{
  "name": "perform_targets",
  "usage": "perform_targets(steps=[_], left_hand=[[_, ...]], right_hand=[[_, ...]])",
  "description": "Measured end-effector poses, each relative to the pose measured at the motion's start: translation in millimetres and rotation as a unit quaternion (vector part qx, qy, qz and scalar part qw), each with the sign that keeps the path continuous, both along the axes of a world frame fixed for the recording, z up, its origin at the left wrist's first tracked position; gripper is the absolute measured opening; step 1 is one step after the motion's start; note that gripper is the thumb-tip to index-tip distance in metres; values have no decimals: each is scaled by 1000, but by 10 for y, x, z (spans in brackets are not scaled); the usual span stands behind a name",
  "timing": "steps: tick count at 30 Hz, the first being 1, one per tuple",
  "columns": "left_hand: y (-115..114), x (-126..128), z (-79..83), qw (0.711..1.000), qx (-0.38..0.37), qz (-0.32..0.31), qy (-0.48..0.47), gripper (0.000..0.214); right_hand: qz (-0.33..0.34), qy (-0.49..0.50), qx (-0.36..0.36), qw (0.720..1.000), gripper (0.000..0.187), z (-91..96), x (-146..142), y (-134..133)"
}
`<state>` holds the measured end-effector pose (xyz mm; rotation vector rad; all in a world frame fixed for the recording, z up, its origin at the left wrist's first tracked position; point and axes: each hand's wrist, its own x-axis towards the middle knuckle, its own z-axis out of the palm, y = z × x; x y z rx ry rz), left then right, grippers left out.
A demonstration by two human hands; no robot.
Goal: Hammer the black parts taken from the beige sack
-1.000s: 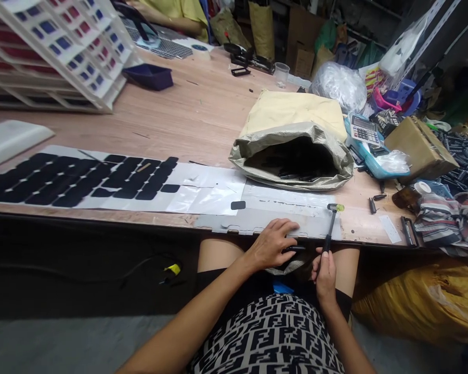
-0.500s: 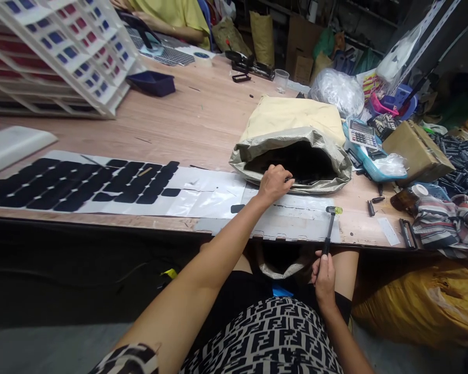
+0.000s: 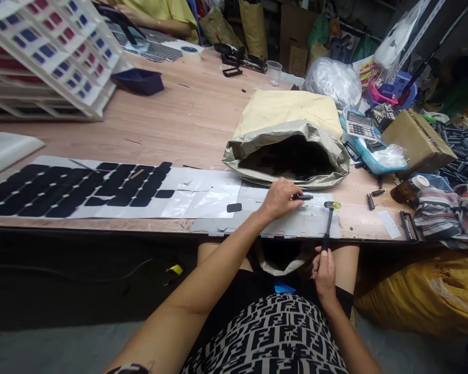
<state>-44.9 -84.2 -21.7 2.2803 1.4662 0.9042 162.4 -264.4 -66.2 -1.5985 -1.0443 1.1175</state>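
My left hand (image 3: 283, 198) is closed on a small black rod-shaped part (image 3: 304, 197), which sticks out to the right past the fingertips. Just beyond it lies an open-mouthed sack (image 3: 288, 111) with a dark inside and some black pieces near its lip. Below the table edge my right hand (image 3: 324, 270) grips a small hammer (image 3: 329, 228) by its black handle, the yellow-green-tipped head pointing up over the pale sheet (image 3: 249, 224). A single black rounded patch (image 3: 234, 208) lies to the left of my left hand.
Rows of black patches (image 3: 62, 187) on a white sheet run left. A white crate (image 3: 97, 104) and navy tray (image 3: 140, 82) stand behind them. At right are a calculator (image 3: 361, 125), cardboard box (image 3: 417, 140) and brown jar (image 3: 407, 191). Another person's yellow sleeve (image 3: 183, 21) shows at the back.
My left hand has come out of the sack's mouth toward me, and a black rod-shaped part now shows in its fingers. My right hand still holds the hammer in nearly the same place.
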Motion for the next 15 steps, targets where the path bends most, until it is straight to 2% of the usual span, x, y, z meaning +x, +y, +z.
perform_targets(steps=[2, 7, 11, 15], left_hand=[[-134, 109, -104, 999, -19, -37, -5, 18], [-189, 212, -303, 997, -62, -10, -43, 22], [-167, 165, -294, 994, -75, -13, -79, 19], [-176, 132, -250, 990, -88, -10, -106, 17]], right_hand=[[0, 0, -2, 1000, 47, 9, 3, 2], [7, -2, -14, 1000, 48, 56, 21, -1], [2, -14, -19, 1000, 49, 81, 14, -53], [38, -60, -7, 997, 48, 128, 3, -144]])
